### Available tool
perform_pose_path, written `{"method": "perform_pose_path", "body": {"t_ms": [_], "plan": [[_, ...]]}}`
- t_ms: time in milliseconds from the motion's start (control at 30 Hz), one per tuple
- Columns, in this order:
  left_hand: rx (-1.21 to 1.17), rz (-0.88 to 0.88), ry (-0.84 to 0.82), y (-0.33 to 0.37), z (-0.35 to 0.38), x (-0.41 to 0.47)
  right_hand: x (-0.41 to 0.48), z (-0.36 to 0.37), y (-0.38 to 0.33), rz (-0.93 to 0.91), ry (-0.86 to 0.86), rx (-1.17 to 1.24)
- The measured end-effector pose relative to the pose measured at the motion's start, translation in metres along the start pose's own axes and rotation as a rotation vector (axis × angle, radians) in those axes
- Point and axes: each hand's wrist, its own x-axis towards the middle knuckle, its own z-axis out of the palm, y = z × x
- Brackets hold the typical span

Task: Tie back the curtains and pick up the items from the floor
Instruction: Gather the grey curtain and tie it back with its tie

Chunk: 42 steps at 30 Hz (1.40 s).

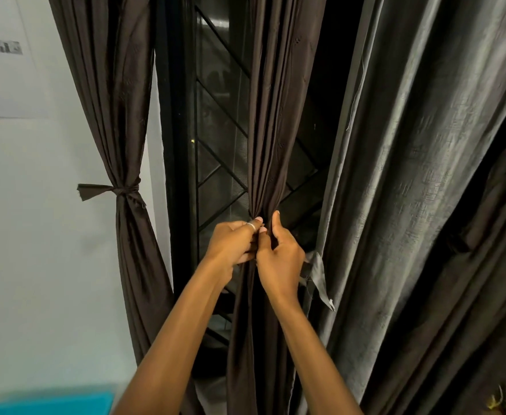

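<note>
Centre of frame: the left hand (230, 242) and right hand (278, 259) meet at the gathered waist of the middle brown curtain (271, 121), both closed on its bunched folds; a ring (251, 226) shows on a left finger. A grey fabric strip (319, 278), possibly the tie-back, hangs just right of the right hand. At left, a second brown curtain (111, 100) is already cinched by a knotted tie (120, 191). At right hangs a grey curtain (425, 175); behind, a dark window grille (218, 115).
</note>
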Motion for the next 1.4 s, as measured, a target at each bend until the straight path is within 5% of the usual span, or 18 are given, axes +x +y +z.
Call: {"method": "perform_pose_path", "body": {"t_ms": [167,300,433,767,1033,1400], "plan": [[0.338,0.033,-0.028,0.013,-0.004,-0.001,0.007,-0.005,0.009,-0.010,-0.014,-0.125],[0.978,0.418,0.356,0.024,0.000,-0.013,0.008,0.000,0.015,-0.032,0.032,-0.097],[0.918,0.596,0.325,0.034,0.016,-0.021,-0.002,0.007,0.016,-0.091,0.065,0.012],[1.241,0.481,0.301,0.041,0.023,0.002,-0.020,0.022,0.021,-0.175,0.157,0.002],[1.054,0.447,0.170,0.040,-0.003,0.013,-0.029,0.018,0.017,-0.226,0.053,0.007],[0.624,0.366,-0.306,0.041,-0.054,0.018,-0.011,-0.022,-0.007,0.118,-0.175,0.205]]}}
